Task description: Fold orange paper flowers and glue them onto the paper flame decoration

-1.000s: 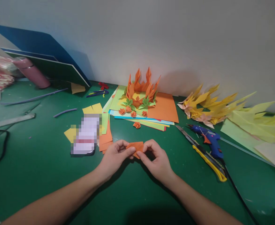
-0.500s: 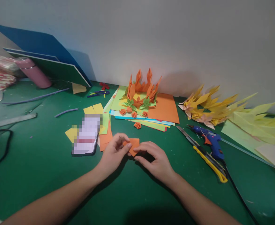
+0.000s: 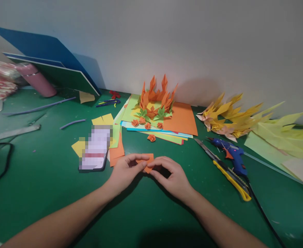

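Between my hands, just above the green table, is a small piece of orange paper (image 3: 149, 166), partly covered by fingers. My left hand (image 3: 125, 169) pinches it between thumb and fingers from the left. From the right, my right hand (image 3: 170, 172) grips its other edge with thumb and fingertips. Beyond them lies a small orange paper rose (image 3: 151, 138). Several more roses (image 3: 147, 126) rest in front of an orange folded-paper crown (image 3: 154, 103) with green paper leaves. Loose orange paper (image 3: 116, 151) lies left of my left hand.
A phone (image 3: 96, 148) with a blurred screen lies at left. On the right are a yellow utility knife (image 3: 231, 177) and a blue glue gun (image 3: 230, 153) with a cord. Yellow paper crowns (image 3: 229, 117) stand behind them. A pink bottle (image 3: 39, 81) leans against boards (image 3: 58, 74).
The fingers of my left hand have straightened and moved right across the orange paper's upper part. My right hand has hardly moved and still grips its edge.
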Demonstrator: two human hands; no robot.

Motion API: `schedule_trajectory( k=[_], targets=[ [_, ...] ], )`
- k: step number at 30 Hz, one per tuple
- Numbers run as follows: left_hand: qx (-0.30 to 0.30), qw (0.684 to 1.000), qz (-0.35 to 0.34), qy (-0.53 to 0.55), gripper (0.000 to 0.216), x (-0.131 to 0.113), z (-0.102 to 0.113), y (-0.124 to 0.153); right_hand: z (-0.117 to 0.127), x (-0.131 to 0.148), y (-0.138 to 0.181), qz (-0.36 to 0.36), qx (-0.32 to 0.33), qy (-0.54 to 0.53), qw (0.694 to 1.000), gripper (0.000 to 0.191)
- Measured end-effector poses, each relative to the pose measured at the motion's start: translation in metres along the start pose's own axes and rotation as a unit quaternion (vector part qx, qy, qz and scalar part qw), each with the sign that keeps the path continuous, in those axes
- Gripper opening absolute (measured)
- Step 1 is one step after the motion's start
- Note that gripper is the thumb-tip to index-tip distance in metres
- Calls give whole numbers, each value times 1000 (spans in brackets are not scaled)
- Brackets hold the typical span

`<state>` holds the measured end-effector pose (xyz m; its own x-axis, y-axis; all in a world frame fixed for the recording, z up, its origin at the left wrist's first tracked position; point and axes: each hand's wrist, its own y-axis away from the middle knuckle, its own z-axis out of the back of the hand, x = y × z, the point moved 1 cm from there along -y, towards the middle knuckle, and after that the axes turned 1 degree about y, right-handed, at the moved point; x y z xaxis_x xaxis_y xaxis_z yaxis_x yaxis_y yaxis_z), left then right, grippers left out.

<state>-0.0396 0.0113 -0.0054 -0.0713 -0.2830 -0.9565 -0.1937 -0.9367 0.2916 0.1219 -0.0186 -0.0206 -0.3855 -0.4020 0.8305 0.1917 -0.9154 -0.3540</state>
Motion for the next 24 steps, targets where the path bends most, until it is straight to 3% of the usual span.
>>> schedule_trajectory(
  k=[8, 14, 24],
  targets=[
    [7, 994, 74, 85, 32, -2, -2, 0, 1, 0, 0, 26, -7, 2, 1000, 9],
    [20, 993, 81, 89, 33, -3, 0, 0, 3, -1, 1, 8, -27, 11, 1000, 11],
    [32, 993, 80, 77, 28, -3, 1, 0, 3, -2, 2, 37, -36, 46, 998, 10]
  ],
)
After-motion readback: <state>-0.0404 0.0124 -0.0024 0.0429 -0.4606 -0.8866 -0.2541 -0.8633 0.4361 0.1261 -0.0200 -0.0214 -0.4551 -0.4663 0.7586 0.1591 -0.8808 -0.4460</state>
